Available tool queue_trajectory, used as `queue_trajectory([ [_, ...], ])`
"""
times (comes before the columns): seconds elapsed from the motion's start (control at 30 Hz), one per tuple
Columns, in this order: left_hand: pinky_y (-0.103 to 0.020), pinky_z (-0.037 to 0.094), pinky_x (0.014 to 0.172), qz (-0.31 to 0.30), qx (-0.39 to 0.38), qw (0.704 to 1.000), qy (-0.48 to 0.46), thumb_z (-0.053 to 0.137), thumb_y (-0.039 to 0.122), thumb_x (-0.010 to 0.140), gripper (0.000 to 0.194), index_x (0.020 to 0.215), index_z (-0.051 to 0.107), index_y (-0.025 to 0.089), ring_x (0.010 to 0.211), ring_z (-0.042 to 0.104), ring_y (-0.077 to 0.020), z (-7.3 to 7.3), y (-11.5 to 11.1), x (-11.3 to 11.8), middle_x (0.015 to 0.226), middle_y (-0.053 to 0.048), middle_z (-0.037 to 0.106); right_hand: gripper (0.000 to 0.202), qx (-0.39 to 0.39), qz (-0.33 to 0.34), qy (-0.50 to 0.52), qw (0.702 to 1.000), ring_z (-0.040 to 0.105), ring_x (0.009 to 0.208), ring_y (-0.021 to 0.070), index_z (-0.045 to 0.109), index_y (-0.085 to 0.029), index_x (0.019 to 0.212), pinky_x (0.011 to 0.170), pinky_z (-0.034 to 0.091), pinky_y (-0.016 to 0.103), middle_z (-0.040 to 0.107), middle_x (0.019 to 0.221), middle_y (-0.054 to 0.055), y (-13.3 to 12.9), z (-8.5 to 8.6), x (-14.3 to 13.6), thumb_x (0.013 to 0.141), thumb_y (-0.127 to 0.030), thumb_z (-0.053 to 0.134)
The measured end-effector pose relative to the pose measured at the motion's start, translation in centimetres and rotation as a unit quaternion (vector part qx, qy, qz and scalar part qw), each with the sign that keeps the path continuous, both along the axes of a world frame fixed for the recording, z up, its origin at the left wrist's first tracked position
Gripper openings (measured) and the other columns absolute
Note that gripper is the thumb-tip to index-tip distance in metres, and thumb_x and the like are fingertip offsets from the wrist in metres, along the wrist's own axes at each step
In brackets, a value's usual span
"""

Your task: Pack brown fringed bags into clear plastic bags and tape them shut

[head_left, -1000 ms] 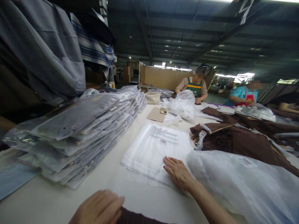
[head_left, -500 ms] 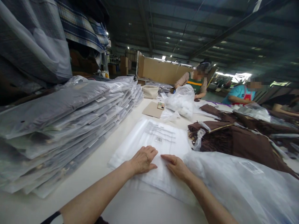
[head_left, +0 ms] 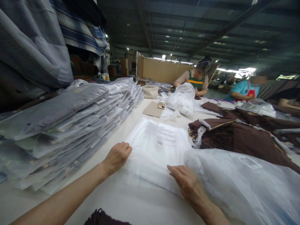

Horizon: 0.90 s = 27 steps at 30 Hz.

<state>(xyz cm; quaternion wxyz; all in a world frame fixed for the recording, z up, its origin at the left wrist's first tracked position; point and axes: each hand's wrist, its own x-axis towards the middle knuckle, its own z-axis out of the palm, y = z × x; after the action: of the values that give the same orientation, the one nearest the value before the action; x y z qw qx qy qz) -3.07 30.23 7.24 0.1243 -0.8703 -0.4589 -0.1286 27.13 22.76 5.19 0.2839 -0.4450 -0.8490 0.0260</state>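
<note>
A stack of clear plastic bags with printed text and a barcode lies flat on the white table. My left hand is at the stack's left edge, its fingers curled closed on the plastic. On the lower right part of the stack rests my right hand, its fingers extended over the plastic. Right of it lies a large filled plastic bag with a barcode label. A dark brown fringed piece shows at the bottom edge.
Packed garments are piled at the left. Brown garments lie on the right. Farther back are a phone on cardboard, a crumpled bag, a fabric basket and people working.
My left hand has moved left from the middle of the stack to its left edge and closed. My right hand has shifted slightly down and right. The brown fringed piece has come into view.
</note>
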Motion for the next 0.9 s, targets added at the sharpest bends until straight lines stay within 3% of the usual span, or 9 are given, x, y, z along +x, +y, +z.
queue_trajectory([
  [0.13,-0.029,0.042,0.062,0.037,0.027,0.999,-0.006,0.033,-0.005,0.076,0.033,0.072,0.059,0.015,0.068,0.054,-0.0200,0.2,-3.7,-4.5,0.070,-0.007,0.058,0.053,0.149,-0.058,-0.087,0.983,0.061,0.094,0.0216,0.048,-0.020,0.129,0.080,0.051,0.036,0.067,0.101,0.007,-2.6,-2.4,2.6,0.081,-0.002,0.037],
  [0.23,-0.028,0.039,0.061,0.113,-0.007,0.987,-0.110,0.037,0.002,0.077,0.029,0.075,0.062,0.016,0.069,0.055,-0.0198,0.4,-6.2,-6.0,0.073,-0.007,0.059,0.048,0.157,-0.120,-0.056,0.979,0.061,0.092,0.0218,0.057,-0.021,0.118,0.078,0.052,0.034,0.066,0.099,0.008,-4.1,-3.3,3.1,0.078,-0.004,0.037],
  [0.3,-0.026,0.034,0.056,0.201,-0.074,0.925,-0.314,0.048,0.013,0.077,0.017,0.070,0.063,0.017,0.065,0.053,-0.0179,0.6,-7.2,-6.2,0.070,-0.005,0.059,0.039,0.120,-0.169,0.012,0.978,0.062,0.089,0.0228,0.062,-0.020,0.110,0.075,0.053,0.035,0.065,0.097,0.009,-4.9,-3.1,2.5,0.080,-0.012,0.039],
  [0.37,-0.023,0.031,0.051,0.260,-0.151,0.805,-0.512,0.062,0.021,0.068,0.003,0.068,0.062,0.018,0.057,0.049,-0.0150,0.8,-7.9,-6.0,0.061,-0.001,0.056,0.029,0.041,-0.238,0.147,0.959,0.063,0.079,0.0224,0.066,-0.020,0.100,0.068,0.054,0.035,0.066,0.089,0.009,-5.5,-2.4,1.5,0.080,-0.025,0.045],
  [0.43,-0.020,0.028,0.043,0.274,-0.206,0.704,-0.622,0.068,0.023,0.057,0.019,0.074,0.062,0.017,0.048,0.044,-0.0121,0.8,-8.2,-5.5,0.055,0.002,0.056,0.026,-0.080,-0.303,0.338,0.887,0.059,0.059,0.0171,0.067,-0.020,0.089,0.051,0.051,0.029,0.064,0.074,0.004,-5.7,-1.4,0.3,0.073,-0.038,0.058],
  [0.57,-0.017,0.026,0.036,0.261,-0.245,0.615,-0.703,0.069,0.023,0.053,0.035,0.085,0.058,0.016,0.045,0.046,-0.0095,0.5,-8.4,-4.7,0.063,0.001,0.060,0.034,-0.279,-0.277,0.666,0.634,0.035,0.036,0.0027,0.065,-0.019,0.075,0.027,0.024,0.013,0.053,0.054,-0.007,-5.6,0.3,-1.0,0.046,-0.030,0.080],
  [0.67,-0.018,0.042,0.046,0.246,-0.263,0.565,-0.742,0.070,0.017,0.056,0.025,0.078,0.057,0.016,0.056,0.056,-0.0106,0.2,-8.2,-4.7,0.067,0.000,0.061,0.037,-0.336,-0.241,0.729,0.546,0.044,0.042,0.0025,0.064,-0.020,0.067,0.033,0.036,0.011,0.057,0.060,-0.006,-5.4,0.7,-0.9,0.035,-0.022,0.083],
  [0.77,-0.022,0.051,0.059,0.229,-0.274,0.533,-0.767,0.073,0.017,0.058,0.021,0.072,0.057,0.016,0.062,0.059,-0.0113,-0.4,-8.3,-5.0,0.068,0.000,0.061,0.041,-0.363,-0.248,0.715,0.543,0.055,0.054,0.0067,0.064,-0.020,0.063,0.047,0.049,0.015,0.061,0.064,-0.005,-5.8,0.2,-0.5,0.030,-0.023,0.087],
  [0.9,-0.018,0.049,0.059,0.214,-0.286,0.524,-0.773,0.081,0.025,0.051,0.030,0.071,0.061,0.016,0.060,0.057,-0.0097,-1.7,-9.8,-5.2,0.067,0.002,0.063,0.034,-0.369,-0.229,0.646,0.628,0.053,0.052,0.0082,0.064,-0.018,0.058,0.049,0.048,0.017,0.059,0.057,-0.003,-7.4,-1.1,0.1,0.039,-0.034,0.088],
])
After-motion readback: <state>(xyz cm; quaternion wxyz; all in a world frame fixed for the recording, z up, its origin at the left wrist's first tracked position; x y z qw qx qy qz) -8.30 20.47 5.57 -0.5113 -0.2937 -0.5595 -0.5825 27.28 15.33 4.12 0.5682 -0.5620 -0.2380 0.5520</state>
